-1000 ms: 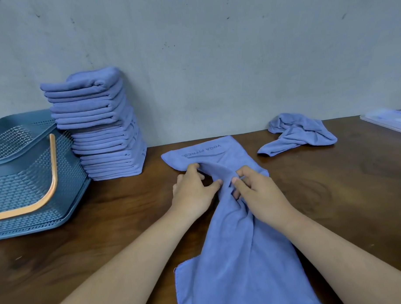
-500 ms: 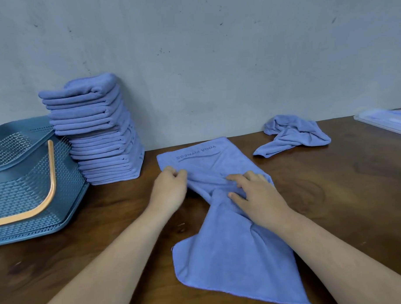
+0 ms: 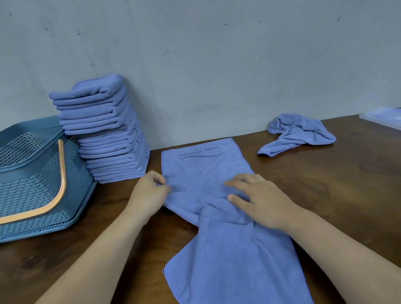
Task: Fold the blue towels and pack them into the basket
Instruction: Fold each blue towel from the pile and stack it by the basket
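Head view shows the towel (image 3: 207, 169) lying lengthwise at centre frame, bunched across its middle. Left hand (image 3: 148, 194) pinches its left edge; right hand (image 3: 262, 199) presses the wrinkle, fingers spread. Best to draw that edge outward and flatten fully before folding.

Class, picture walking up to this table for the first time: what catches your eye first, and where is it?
A long blue towel lies mid-table, the left hand pinching its left edge and the right hand pressing flat on its bunched middle. A tall stack of folded towels stands by the wall at the left, next to the blue basket; a crumpled towel lies far right.
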Demonstrator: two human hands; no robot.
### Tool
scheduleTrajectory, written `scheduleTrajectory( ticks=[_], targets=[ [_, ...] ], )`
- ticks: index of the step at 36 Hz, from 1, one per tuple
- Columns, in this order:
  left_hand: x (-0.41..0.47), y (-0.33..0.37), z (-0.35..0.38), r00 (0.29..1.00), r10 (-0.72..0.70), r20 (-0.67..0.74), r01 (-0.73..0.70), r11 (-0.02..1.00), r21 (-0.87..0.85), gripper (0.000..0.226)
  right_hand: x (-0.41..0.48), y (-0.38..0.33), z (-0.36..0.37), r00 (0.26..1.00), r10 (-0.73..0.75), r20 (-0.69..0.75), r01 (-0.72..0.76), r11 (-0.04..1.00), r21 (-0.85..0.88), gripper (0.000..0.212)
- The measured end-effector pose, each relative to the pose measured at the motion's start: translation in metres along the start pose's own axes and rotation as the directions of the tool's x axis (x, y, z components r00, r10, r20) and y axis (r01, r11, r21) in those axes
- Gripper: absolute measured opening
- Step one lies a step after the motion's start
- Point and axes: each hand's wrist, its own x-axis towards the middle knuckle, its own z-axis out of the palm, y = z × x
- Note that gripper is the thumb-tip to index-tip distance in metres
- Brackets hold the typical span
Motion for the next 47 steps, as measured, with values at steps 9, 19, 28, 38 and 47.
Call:
scheduleTrajectory(
  ticks=[9, 19, 28, 38, 47],
  targets=[
    [-0.024, -0.024, 0.006, 0.943, 0.314, -0.109, -0.286, 0.934, 0.213, 0.025, 0.001, 0.004, 0.003, 1.000, 0.013, -0.018, -0.014, 0.998, -0.068, 0.065],
    [-0.115, -0.045, -0.005, 0.875, 0.481, 0.055, -0.461, 0.794, 0.397, 0.037, -0.056, -0.030, -0.010, 0.985, -0.067, -0.158, 0.088, 0.988, 0.129, 0.038],
    [-0.141, -0.063, -0.023, 0.862, 0.486, 0.144, -0.506, 0.807, 0.304, 0.016, -0.098, -0.022, -0.002, 0.987, -0.101, -0.122, 0.091, 0.993, -0.081, 0.038],
    [-0.193, -0.078, -0.058, 0.830, 0.522, 0.197, -0.552, 0.819, 0.157, 0.039, -0.132, -0.031, -0.015, 0.951, -0.100, -0.292, 0.118, 0.992, 0.044, 0.012],
    [-0.242, -0.077, -0.079, 0.758, 0.572, 0.312, -0.629, 0.768, 0.122, 0.023, -0.188, -0.038, -0.030, 0.978, -0.204, -0.053, 0.210, 0.934, 0.288, 0.017]
  ],
)
